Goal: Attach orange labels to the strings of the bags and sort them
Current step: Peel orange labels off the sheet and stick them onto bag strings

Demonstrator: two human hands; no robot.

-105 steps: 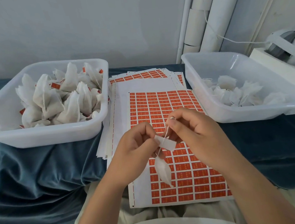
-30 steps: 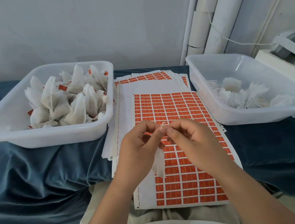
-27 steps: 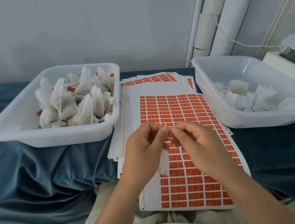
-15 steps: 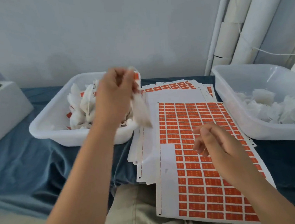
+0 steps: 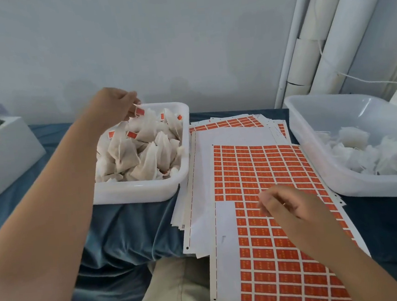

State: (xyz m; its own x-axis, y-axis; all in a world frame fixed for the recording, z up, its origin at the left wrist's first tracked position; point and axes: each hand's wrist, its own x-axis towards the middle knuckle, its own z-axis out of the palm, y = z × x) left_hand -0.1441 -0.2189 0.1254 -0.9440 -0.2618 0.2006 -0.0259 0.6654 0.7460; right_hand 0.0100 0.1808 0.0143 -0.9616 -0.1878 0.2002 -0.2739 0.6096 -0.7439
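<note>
Sorting step: the left hand (image 5: 114,105) pinches a bag (image 5: 150,122) by its label (image 5: 139,111) over the left tray (image 5: 136,191). The right hand (image 5: 291,211) hangs loosely curled and empty above the label sheet (image 5: 254,169). Next, probably: drop it and fetch a bag from the right tray (image 5: 364,191).

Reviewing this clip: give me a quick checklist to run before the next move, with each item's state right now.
1. Labelled bag is over the left bin: ok.
2. Its orange label is let go by the left hand: cannot tell.
3. Right hand holds nothing, above the label sheet: ok.
4. Label sheet has orange labels left to peel: ok.
5. Right bin has unlabelled bags to take: ok.
</note>
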